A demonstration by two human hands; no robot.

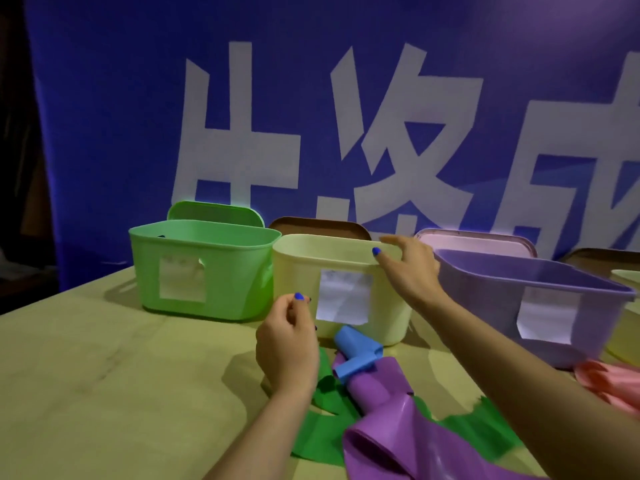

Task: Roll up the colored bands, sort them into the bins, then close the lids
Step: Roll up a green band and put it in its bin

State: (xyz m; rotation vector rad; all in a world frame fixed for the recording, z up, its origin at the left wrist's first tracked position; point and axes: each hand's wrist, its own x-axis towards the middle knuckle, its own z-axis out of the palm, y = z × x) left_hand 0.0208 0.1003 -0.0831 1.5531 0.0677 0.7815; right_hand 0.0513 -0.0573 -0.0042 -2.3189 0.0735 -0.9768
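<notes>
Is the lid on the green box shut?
No, the green box is open on top, and its lid stands up behind it.

A single view is provided, taken from a head-worn wide-angle camera. The scene is viewed forward and slightly downward, across the bench (pixel 104 375) toward a blue banner (pixel 104 116) that fills the upper half of the frame. Close range is indicated: both forearms enter from the lower edge, with the left hand (pixel 287 344) seen at centre and the right hand (pixel 408 268) just above and to its right. Three open bins are lined across the middle band of the frame: green bin (pixel 204 271) at left, cream bin (pixel 294 282) at centre, purple bin (pixel 485 306) at right. Wide-angle bending is noted toward the frame edges. No second view is supplied for overlap.
</notes>
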